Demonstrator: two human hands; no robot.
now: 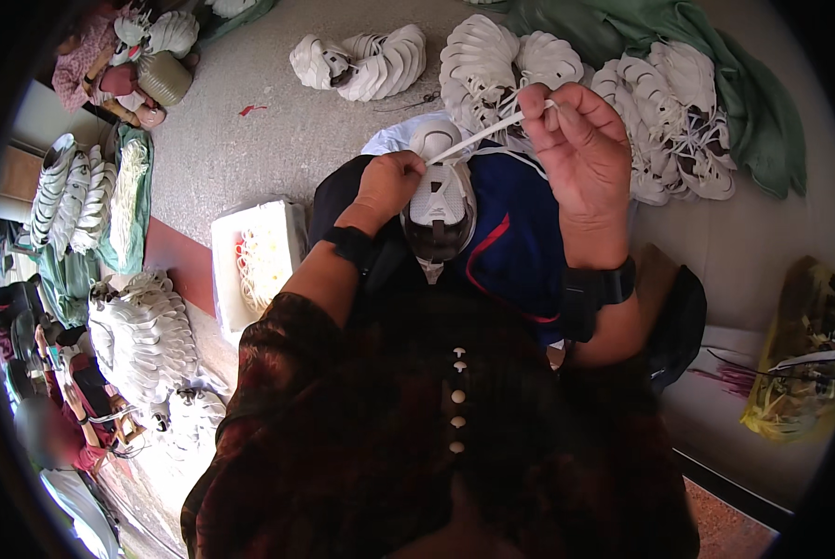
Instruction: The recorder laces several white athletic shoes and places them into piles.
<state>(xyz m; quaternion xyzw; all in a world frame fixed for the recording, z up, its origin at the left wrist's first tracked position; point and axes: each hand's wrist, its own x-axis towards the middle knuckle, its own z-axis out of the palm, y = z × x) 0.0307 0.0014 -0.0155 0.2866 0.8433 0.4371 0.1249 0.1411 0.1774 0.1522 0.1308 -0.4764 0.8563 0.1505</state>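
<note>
So, what could go wrong from where you are?

Biggest first. Blue cloth lies bunched along the right side of the shoe. Soft bed, I'd guess, so a hard sideways pull could roll or tip the shoe on my lap.

And smaller stuff?

Lace. It runs straight, looks tensioned. Too much pull from my right hand could drag the shoe that way, or pop the lace out of my fingertips. Small grip, smooth strip. If it twists, it may sit badly; can't tell from here whether it's twisted.

OK, positions?

Shoe's upright on my lap, dark end nearest me. My left hand comes in over its left edge. Lace climbs from there, up and right, to my right hand, which is raised well clear of the shoe.

Fingers?

Right: thumb and forefinger pinching the lace near its upper end, others half curled. Left: fingers bunched together, apparently pinching the lace low down, just above the shoe's upper. Exact contact there is hidden behind my knuckles.
</note>
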